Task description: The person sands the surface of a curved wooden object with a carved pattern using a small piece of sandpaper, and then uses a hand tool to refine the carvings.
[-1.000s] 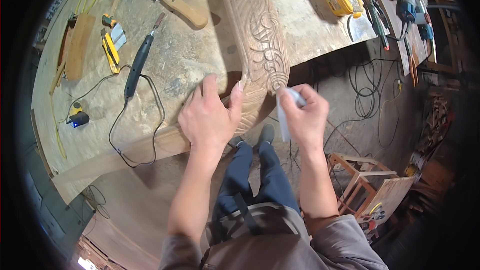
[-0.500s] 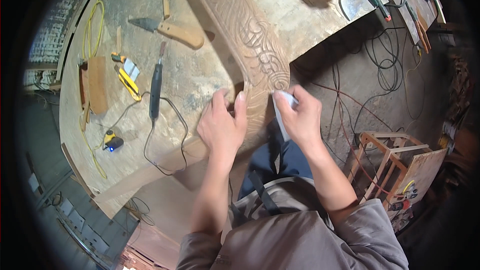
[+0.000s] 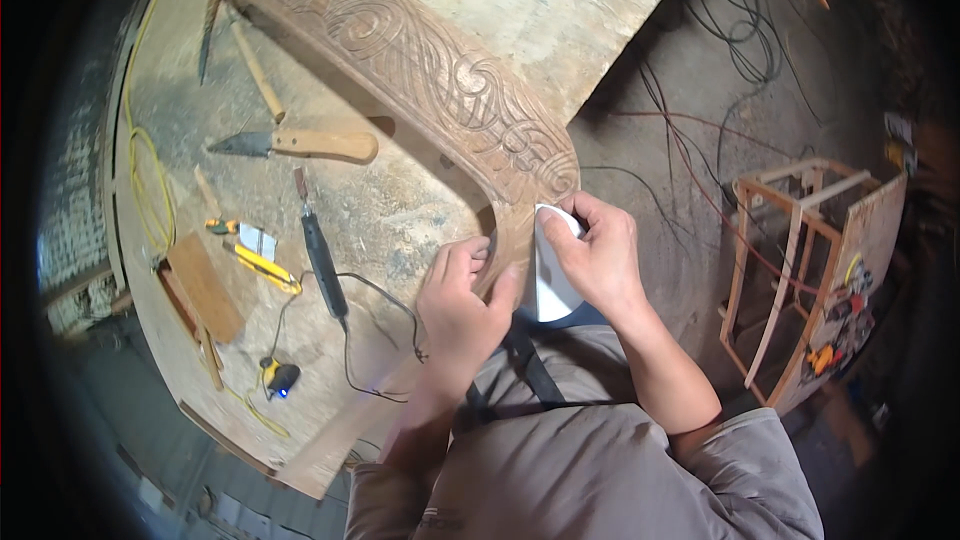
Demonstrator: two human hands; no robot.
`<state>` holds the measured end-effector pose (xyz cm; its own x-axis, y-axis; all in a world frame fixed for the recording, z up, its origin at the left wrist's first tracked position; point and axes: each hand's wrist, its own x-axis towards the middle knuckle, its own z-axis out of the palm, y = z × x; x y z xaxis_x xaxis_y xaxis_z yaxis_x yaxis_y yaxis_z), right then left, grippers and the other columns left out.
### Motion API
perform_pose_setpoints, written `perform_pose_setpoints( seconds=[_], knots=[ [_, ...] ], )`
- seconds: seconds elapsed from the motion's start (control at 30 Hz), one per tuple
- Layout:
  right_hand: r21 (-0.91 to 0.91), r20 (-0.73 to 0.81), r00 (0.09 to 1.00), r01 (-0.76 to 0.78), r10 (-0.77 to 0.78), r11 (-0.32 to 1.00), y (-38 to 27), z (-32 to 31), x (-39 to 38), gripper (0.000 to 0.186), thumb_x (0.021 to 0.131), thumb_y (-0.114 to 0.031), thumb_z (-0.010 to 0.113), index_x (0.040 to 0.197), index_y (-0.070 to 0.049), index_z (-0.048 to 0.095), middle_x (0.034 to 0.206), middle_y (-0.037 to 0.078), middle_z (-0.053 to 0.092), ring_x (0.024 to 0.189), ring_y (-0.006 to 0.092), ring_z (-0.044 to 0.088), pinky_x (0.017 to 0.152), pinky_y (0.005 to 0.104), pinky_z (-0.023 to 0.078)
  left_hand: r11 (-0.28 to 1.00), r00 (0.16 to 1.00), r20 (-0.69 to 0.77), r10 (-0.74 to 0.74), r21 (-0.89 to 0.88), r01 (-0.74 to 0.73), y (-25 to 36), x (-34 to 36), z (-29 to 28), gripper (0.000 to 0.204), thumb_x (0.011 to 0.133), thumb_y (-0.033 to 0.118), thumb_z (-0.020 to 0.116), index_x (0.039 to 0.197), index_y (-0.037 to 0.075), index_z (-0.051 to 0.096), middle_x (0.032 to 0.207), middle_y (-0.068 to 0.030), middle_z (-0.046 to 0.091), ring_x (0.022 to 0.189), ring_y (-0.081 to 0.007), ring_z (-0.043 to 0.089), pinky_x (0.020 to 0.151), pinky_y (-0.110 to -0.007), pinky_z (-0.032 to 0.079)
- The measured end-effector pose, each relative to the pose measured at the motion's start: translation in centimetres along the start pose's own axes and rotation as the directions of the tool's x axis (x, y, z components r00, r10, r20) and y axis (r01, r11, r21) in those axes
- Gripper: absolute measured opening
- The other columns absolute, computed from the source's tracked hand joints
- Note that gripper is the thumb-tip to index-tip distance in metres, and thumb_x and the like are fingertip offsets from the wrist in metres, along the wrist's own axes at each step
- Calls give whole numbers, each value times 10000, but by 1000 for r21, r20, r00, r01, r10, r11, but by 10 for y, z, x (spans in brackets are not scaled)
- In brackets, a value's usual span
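A long brown wooden piece (image 3: pixel 430 70) with carved scrolls runs from the far left to a bend just in front of me. My left hand (image 3: pixel 465 300) grips the piece at its near end, fingers curled at the left edge and thumb apart on the near side. On the opposite edge, my right hand (image 3: pixel 598 258) pinches a white sheet (image 3: pixel 552 275), which looks like folded sandpaper, between thumb and fingers. The sheet's upper end touches the wood near the bend, and its lower part hangs toward my lap. Part of the near end is hidden behind my left hand.
Left of the carving lie a wooden-handled knife (image 3: pixel 320 145), a wooden stick (image 3: pixel 258 70), a yellow cutter (image 3: pixel 266 268) and a black corded tool (image 3: pixel 322 265). Yellow cord (image 3: pixel 150 175) runs along the table's left edge. A wooden frame stand (image 3: pixel 795 270) and cables occupy the floor at right.
The view has turned, so the carving now slants more to the left. My left hand has shifted down toward the near end. More of the white sheet shows below my right hand.
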<state>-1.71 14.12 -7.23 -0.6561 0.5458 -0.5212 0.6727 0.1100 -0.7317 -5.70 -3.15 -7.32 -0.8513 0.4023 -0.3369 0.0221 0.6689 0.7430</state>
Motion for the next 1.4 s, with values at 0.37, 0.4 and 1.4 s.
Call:
perform_pose_setpoints(
  seconds=[0.37,0.4,1.4],
  knots=[
    [-65,-163,980,-129,117,989,-18,15,-1,252,812,-214,716,767,31,676,651,238,618,618,395,665,617,434,517,967,957,185,224,83,-242,-26,-1,-9,549,732,154,783,1230,11,600,1175,-193,604,1091,-415,597,911,-499,508],
    [-67,-166,978,-139,127,988,-20,15,-1,252,812,-214,716,767,31,676,651,238,618,618,395,665,617,434,517,968,956,195,221,79,-240,-26,-1,-9,549,732,154,783,1230,11,600,1175,-193,604,1091,-415,597,911,-499,508],
    [467,-206,939,-153,275,871,-16,15,-48,240,960,-157,709,788,-1,648,711,-17,646,657,49,553,584,247,451,832,722,420,550,-206,-514,-28,-5,-45,492,701,16,776,1183,55,692,1084,-97,661,942,-312,650,829,-411,516]
  ],
)
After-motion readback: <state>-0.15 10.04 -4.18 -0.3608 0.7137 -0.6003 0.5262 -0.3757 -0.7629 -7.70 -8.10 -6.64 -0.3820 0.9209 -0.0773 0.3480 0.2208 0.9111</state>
